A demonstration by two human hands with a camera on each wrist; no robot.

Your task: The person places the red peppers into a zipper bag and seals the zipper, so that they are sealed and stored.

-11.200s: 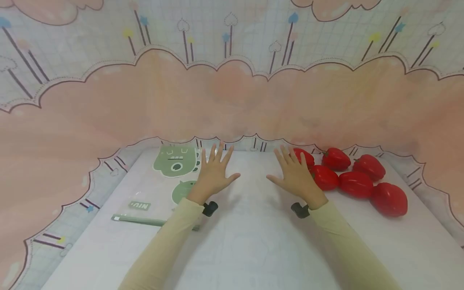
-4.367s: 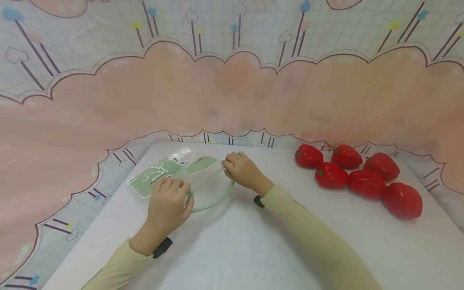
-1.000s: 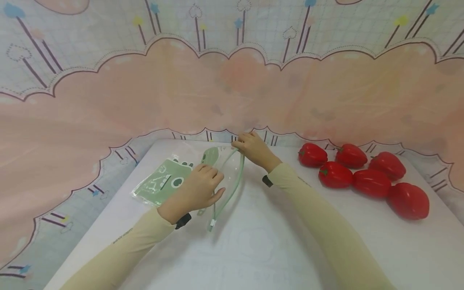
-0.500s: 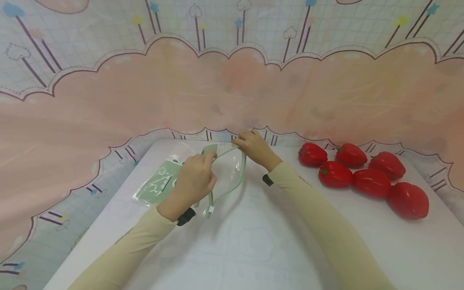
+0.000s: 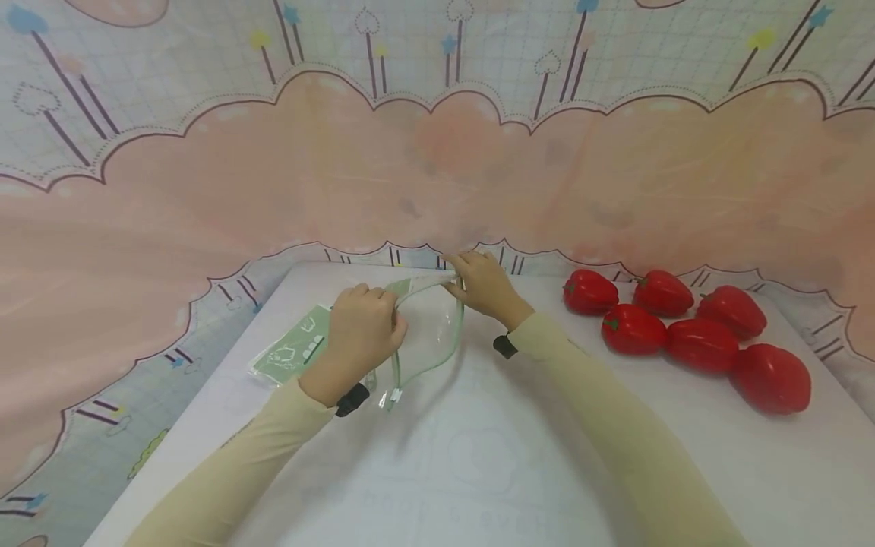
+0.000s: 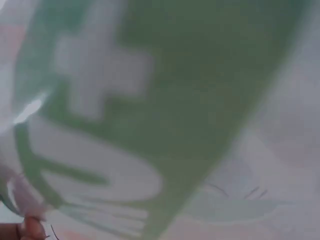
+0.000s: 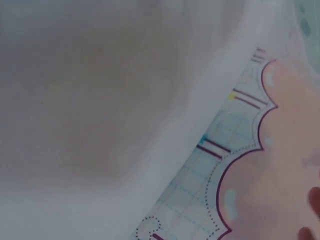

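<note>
Green-rimmed, the plastic zip bag gaped between the left hand, gripping one edge, and the right hand, pinching the other, nearer the red bell peppers.

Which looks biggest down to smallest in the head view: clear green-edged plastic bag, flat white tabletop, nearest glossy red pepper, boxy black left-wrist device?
1. White tabletop
2. Plastic bag, though partly hidden behind the left hand
3. Red pepper
4. Black device

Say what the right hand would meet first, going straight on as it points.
Beyond the bag that the right hand holds, probably the patterned cloth behind; depth is unclear.
</note>
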